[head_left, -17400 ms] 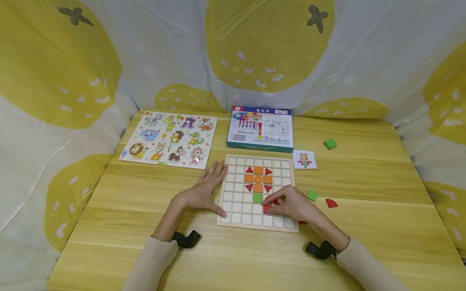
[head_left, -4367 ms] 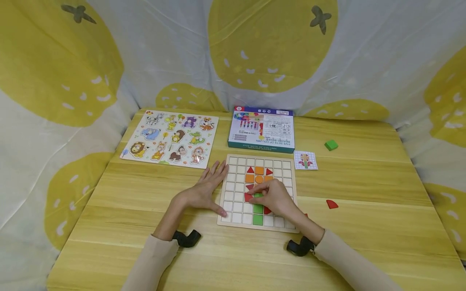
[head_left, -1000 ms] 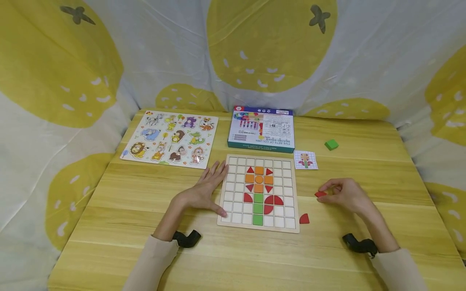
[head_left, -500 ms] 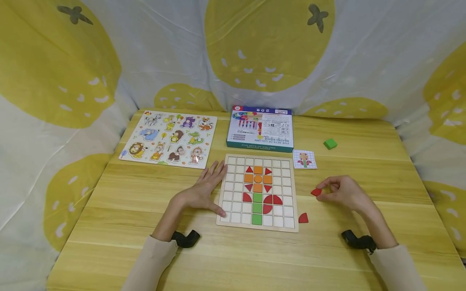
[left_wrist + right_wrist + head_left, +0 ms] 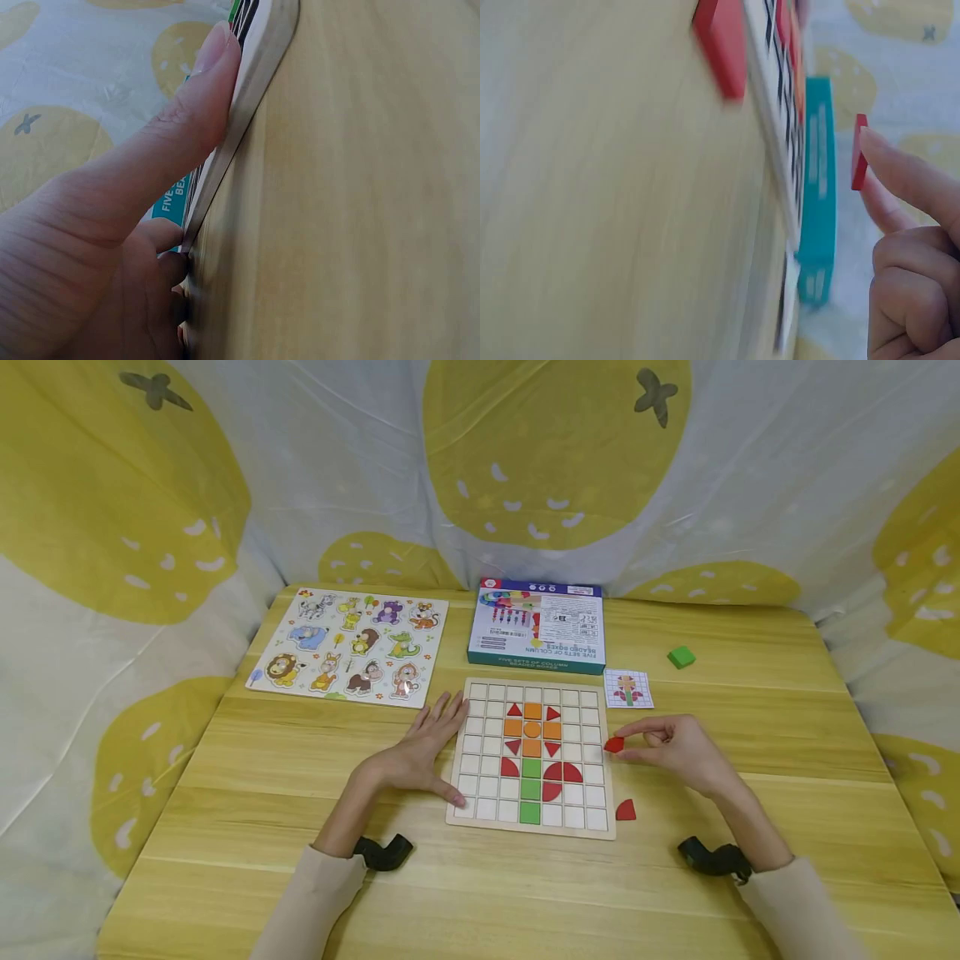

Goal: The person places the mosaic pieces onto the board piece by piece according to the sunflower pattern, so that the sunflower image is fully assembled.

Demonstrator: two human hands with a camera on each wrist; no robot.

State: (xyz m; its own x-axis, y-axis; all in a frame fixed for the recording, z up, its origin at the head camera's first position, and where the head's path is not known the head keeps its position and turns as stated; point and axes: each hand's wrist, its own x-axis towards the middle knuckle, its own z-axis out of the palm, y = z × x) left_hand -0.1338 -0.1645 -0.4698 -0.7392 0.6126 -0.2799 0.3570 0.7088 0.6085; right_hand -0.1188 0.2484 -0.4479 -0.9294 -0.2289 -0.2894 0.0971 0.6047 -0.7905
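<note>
Between thumb and forefinger my right hand (image 5: 678, 756) pinches a red quarter-circle piece (image 5: 614, 744), held at the right edge of a wooden grid board (image 5: 480, 781). In the right wrist view that piece (image 5: 859, 154) is raised clear of the table. My left hand (image 5: 420, 760) lies spread along the board's left side, thumb (image 5: 210, 82) on its edge and fingers straight. Set in the board are orange squares around an orange circle (image 5: 532, 729), red triangles, a column of green squares (image 5: 530, 790) and several red quarter-circles (image 5: 563, 781). Another red quarter-circle (image 5: 626, 811) lies just right of the board.
A small card (image 5: 628, 689) printed with a flower pattern lies at the board's upper right. Green pieces (image 5: 681, 657) sit farther right. Behind the board is a flat box (image 5: 570, 631); an animal puzzle (image 5: 341, 647) lies at the back left. A patterned curtain (image 5: 360, 460) hangs behind.
Seconds ago my right hand was placing a red piece left of the green column. It then picked a quarter-circle from the right and has carried it leftward to the board's edge. The left hand stays put.
</note>
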